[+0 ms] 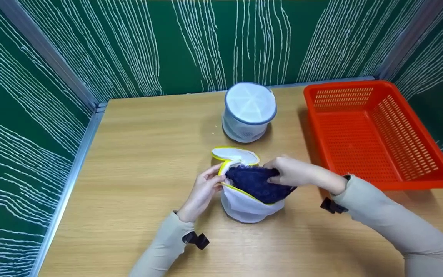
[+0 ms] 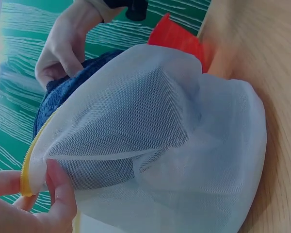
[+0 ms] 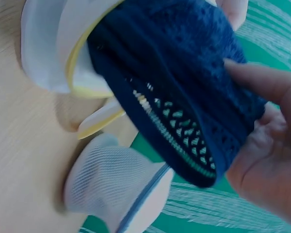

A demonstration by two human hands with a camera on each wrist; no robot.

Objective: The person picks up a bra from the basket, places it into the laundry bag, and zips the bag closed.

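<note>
A white mesh laundry bag with a yellow zip stands on the table, its round lid folded back on the far side. My left hand pinches the bag's zipped rim between thumb and fingers, as the left wrist view also shows. Bunched in the bag's mouth is a dark blue lace garment, partly above the rim. My right hand grips it from the right, thumb on the lace in the right wrist view. The garment's lower part shows only dimly through the mesh.
Behind the bag stands a second white mesh laundry bag with a blue-grey rim, upright. A red plastic basket sits to the right, near my right forearm. Green walls with white streaks border the wooden table.
</note>
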